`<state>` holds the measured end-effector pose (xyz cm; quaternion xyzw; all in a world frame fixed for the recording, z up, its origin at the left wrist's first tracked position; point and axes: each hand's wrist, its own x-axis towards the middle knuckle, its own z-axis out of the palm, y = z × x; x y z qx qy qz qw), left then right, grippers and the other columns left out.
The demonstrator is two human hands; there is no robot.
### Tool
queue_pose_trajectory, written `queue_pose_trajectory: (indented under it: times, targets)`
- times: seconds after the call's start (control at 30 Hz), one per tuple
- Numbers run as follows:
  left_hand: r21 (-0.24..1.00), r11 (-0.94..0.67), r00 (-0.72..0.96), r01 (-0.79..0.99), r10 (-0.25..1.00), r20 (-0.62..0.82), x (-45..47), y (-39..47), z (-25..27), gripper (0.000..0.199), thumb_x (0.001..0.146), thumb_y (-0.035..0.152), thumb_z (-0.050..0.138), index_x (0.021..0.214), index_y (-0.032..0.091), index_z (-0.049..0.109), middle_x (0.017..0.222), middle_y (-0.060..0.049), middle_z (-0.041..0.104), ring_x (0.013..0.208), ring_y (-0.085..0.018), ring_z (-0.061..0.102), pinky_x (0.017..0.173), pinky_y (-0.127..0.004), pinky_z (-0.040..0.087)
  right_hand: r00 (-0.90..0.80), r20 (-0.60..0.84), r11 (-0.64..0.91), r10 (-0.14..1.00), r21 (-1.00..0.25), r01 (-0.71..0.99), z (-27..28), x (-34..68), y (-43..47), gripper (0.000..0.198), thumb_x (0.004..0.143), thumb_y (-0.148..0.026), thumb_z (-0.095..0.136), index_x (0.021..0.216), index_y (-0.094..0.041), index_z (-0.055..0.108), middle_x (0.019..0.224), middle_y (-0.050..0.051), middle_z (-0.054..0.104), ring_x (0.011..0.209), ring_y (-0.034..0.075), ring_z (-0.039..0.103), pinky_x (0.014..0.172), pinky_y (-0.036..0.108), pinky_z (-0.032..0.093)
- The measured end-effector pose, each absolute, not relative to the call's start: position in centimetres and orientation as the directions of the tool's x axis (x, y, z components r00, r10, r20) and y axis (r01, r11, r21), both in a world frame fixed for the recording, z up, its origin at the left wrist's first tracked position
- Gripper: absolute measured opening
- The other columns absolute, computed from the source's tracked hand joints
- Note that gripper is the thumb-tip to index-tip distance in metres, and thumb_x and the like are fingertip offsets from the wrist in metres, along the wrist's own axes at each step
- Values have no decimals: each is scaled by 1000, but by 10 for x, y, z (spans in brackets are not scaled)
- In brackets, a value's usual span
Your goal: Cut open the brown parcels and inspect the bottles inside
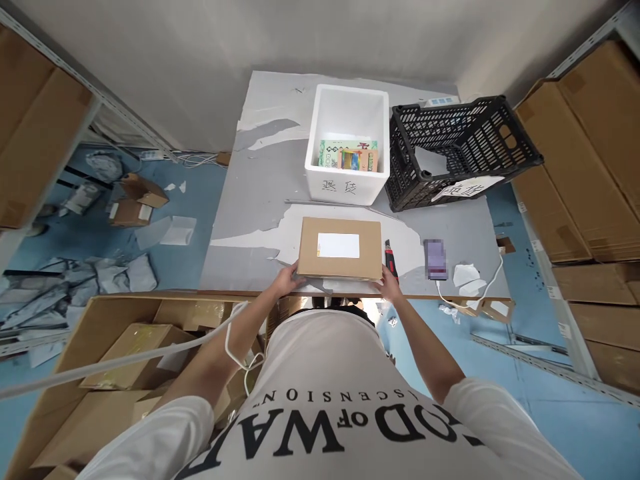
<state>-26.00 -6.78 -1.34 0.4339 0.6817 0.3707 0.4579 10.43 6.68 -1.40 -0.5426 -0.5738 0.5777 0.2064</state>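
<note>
Brown cardboard box [345,267] sat at the near edge of the table [234,243], its white label [339,245] facing up; from my distant seat I could not tell whether its underside touched the surface. Through the head camera I saw the left hand [289,280] grasping its near left corner and the right hand [389,287] grasping its near right corner, fingers curled against the cardboard, though I could not make out how far the tips reached underneath. Just right of the box, close to the right hand, I spotted a red and black cutter [391,259]. Farther right lay a purple phone [436,259] with a white cable [439,287], and torn white scraps [465,275] beside it. On the far side stood a white foam bin [320,189] holding a green printed pack [328,154] and an orange printed pack [369,161]; touching or just beside it on the right was a black plastic crate [517,150] with a white sheet [429,161] inside. Near left, I noticed a large open carton [63,385] of smaller boxes.
</note>
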Motion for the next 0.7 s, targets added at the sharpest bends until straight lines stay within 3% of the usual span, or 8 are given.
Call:
queue_pose_trajectory:
  times: [0.2,0.37,0.43,0.53,0.6,0.7]
  targets:
    - [918,347,-268,191,918,-291,-243,-66,-12,64,63,56,71,112,15,67,108,-12,72,109,-31,63,99,-42,47,-395,-403,-307,826,-908,284,-1,83,62,72,62,-45,78,126,-26,51,119,10,64,112,26,61,105,48,43]
    - [868,345,-307,358,921,-239,-250,-53,35,52,78,57,56,105,15,68,82,-4,68,74,-18,60,71,-28,48,-427,-329,-278,842,-944,177,38,85,76,56,67,-54,74,111,-28,52,109,6,66,106,24,61,96,40,48]
    - [815,360,-352,454,913,-207,-252,-44,57,48,82,58,50,92,15,69,70,-1,61,64,-15,52,62,-25,41,-384,-312,-235,869,-943,233,55,84,88,48,71,-62,66,101,-27,53,101,4,66,98,23,61,88,36,49]
    - [757,408,-414,511,888,-200,-253,-27,79,51,83,61,47,63,16,62,56,1,48,58,-13,43,55,-25,31,-294,-332,-171,896,-870,462,74,79,104,46,76,-70,56,86,-25,52,85,2,64,83,21,59,78,34,48]
    - [736,465,-445,493,861,-246,-253,-18,85,55,81,63,49,50,18,51,51,2,41,55,-12,37,52,-25,27,-254,-372,-163,893,-792,589,81,74,112,47,77,-71,52,79,-25,51,79,2,63,79,21,57,77,35,46]
    - [718,523,-461,459,831,-310,-254,-8,86,59,79,64,53,42,20,39,46,2,31,52,-11,30,50,-26,22,-222,-435,-202,872,-735,648,84,66,117,48,79,-72,48,77,-24,53,83,4,65,83,23,58,80,36,45]
